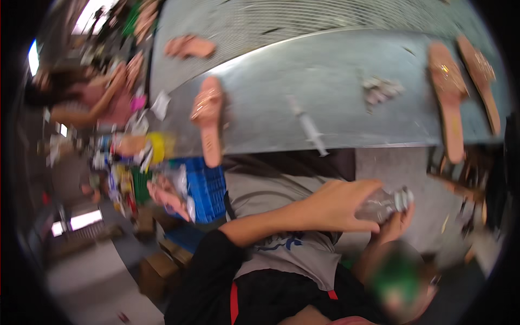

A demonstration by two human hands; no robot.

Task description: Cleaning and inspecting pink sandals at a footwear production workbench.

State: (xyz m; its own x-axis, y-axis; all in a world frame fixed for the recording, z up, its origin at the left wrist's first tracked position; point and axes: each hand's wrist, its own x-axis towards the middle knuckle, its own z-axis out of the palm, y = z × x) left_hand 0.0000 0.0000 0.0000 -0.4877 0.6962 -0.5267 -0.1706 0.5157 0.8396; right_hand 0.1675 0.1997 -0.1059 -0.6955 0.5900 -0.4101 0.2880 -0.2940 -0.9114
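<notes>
Off the near edge of the metal table, in front of my body, I hold a small clear bottle (375,208) lying tilted, its pale neck end (402,199) pointing right. My left hand (344,205) is wrapped around the bottle's body from the left. Below the neck end, the fingers of my right hand (397,223) curl against the bottle; part of that hand is hidden behind it. On the table nearby lies a syringe (310,129), its plunger end by the near edge. A pink sandal (210,116) rests to the left, and a pair of sandals (448,95) to the right.
Behind the metal table surface (260,97) runs a ribbed mesh belt (325,13) with another sandal (189,47) near its left side. A crumpled whitish wad (382,89) lies on the table. At left are a blue crate (203,189), a yellow roll (157,147) and a co-worker (95,97).
</notes>
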